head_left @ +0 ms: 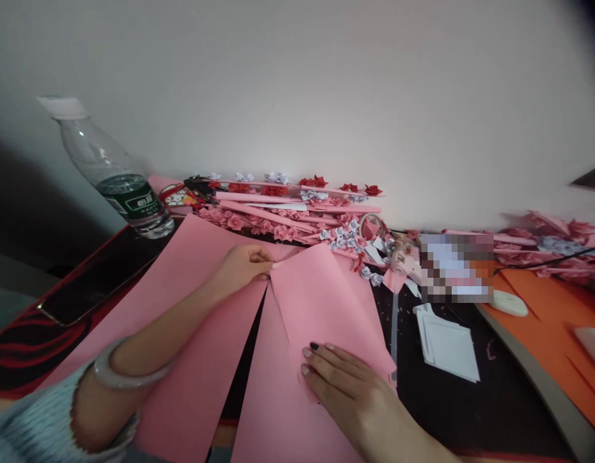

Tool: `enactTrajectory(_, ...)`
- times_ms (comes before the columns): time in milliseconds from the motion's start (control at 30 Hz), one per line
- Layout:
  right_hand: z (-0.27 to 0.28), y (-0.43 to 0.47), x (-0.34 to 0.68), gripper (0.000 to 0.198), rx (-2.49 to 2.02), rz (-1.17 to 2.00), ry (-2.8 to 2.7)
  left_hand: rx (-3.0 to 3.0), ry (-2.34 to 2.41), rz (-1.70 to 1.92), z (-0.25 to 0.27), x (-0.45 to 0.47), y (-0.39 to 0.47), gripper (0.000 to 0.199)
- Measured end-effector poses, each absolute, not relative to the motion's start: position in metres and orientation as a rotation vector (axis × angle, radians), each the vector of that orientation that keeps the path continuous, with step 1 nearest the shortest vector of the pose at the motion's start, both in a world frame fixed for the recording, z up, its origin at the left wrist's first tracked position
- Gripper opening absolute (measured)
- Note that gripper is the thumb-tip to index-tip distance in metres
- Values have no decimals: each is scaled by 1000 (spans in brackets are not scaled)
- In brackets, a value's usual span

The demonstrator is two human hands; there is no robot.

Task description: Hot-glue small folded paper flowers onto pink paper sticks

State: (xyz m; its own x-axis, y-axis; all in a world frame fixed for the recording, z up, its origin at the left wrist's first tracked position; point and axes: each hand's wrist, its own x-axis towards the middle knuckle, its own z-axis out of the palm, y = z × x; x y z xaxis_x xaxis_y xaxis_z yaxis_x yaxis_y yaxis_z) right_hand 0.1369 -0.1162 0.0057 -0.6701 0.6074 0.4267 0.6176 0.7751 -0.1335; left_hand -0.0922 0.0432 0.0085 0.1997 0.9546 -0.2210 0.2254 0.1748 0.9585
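Note:
A sheet of pink paper (311, 296) lies partly folded over, its folded part slanting across the sheet beneath. At its upper left corner, my left hand (249, 265) pinches the paper between thumb and fingers. My right hand (355, 392) rests flat on the lower part of the fold, fingers stretched out. Under my left forearm lies another large pink sheet (182, 321), with a narrow dark gap between the two sheets.
A water bottle (128, 193) stands at the left beside a dark phone (105, 283). Paper flowers and rolled pink sticks (263, 212) lie along the wall. White paper squares (449, 344), a white mouse (509, 302) and orange sheets (558, 328) are on the right.

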Motion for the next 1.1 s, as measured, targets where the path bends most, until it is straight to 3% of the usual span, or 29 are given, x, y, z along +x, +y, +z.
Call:
enactTrajectory(333,26,-121,144,30,-846,23,-2617,1377,1297,832,10,-90,41,17)
enactTrajectory(1100,17,-125,144,27,-773,75,-2668,1678,1395,867,7,-92,40,21)
